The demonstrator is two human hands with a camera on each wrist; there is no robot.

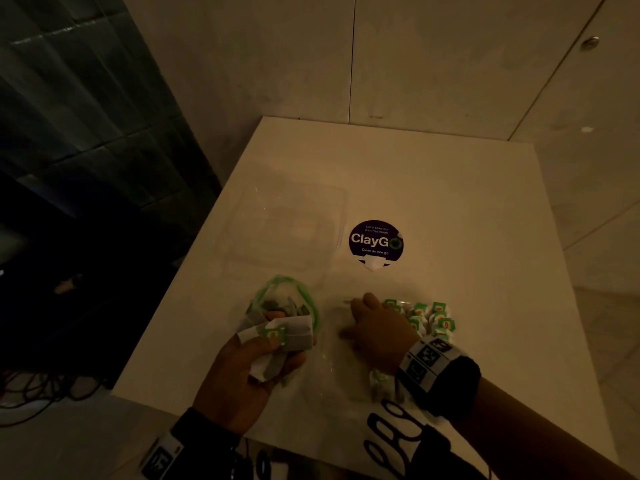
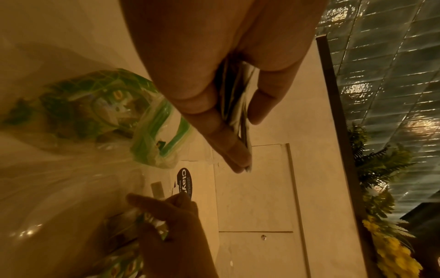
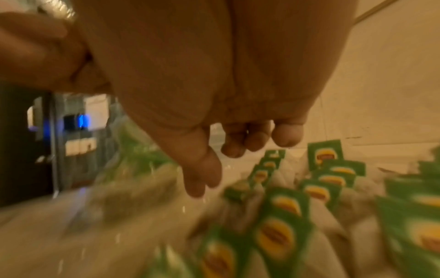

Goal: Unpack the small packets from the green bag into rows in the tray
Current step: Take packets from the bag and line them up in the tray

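The task looked partly done; rows of packets (image 1: 431, 318) stood in the clear tray (image 1: 332, 362); the left hand (image 1: 242, 372) gripped a bunch beside the bag (image 1: 294, 296), which held more; the right hand (image 1: 379, 329) hung loosely curled, holding nothing.

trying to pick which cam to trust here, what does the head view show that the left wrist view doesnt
Only the head view shows the whole white table, the rows of packets laid beside the right hand, and the faint clear lid lying at the far side.

Only the left wrist view shows the fern and yellow flowers and how the left hand pinches its stack of packets edge-on.

Both show the green bag, the ClayGo sticker and both hands.
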